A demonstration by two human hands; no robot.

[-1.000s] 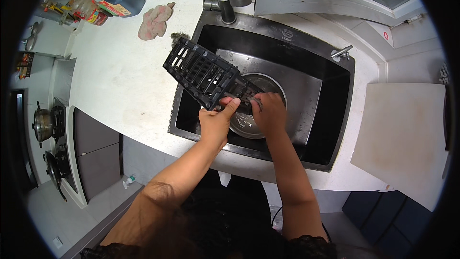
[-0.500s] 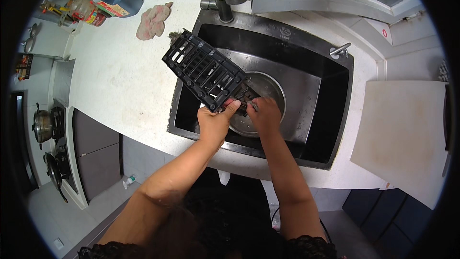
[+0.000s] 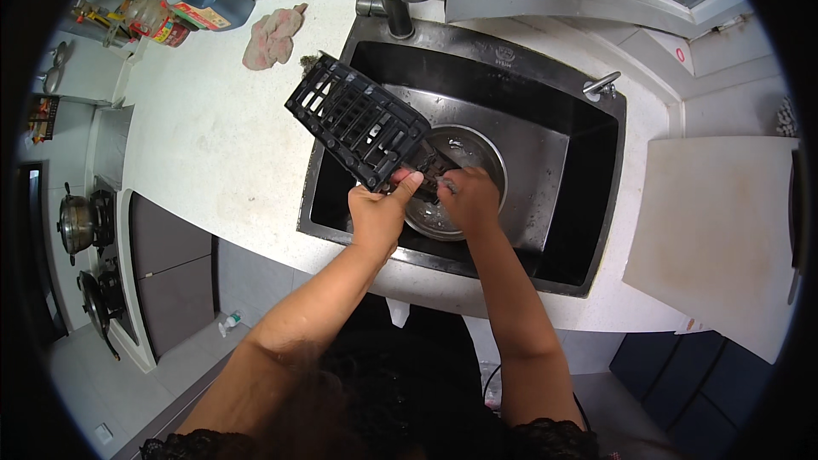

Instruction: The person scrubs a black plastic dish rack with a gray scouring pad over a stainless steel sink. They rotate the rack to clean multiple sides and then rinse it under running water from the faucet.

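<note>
A black slatted plastic rack (image 3: pixel 362 119) is tilted over the left side of the sink. My left hand (image 3: pixel 377 215) grips its near end, thumb on top and fingers partly hidden beneath. Close by, my right hand (image 3: pixel 471 198) is closed around a small greyish thing too little seen to name, held against the rack's lower end. Below both hands a round metal basin (image 3: pixel 498 149) with water in it stands in the sink (image 3: pixel 545 179).
Above the sink's back rim rises a dark faucet (image 3: pixel 397 13). A pinkish rag (image 3: pixel 274 37) lies on the white counter (image 3: pixel 196 136) near bottles (image 3: pixel 209 2) at the far left. A large cutting board (image 3: pixel 716 230) is at the right.
The rack and both hands have shifted slightly left. My right hand has moved a little up and left against the rack's end, and the water in the basin looks more rippled.
</note>
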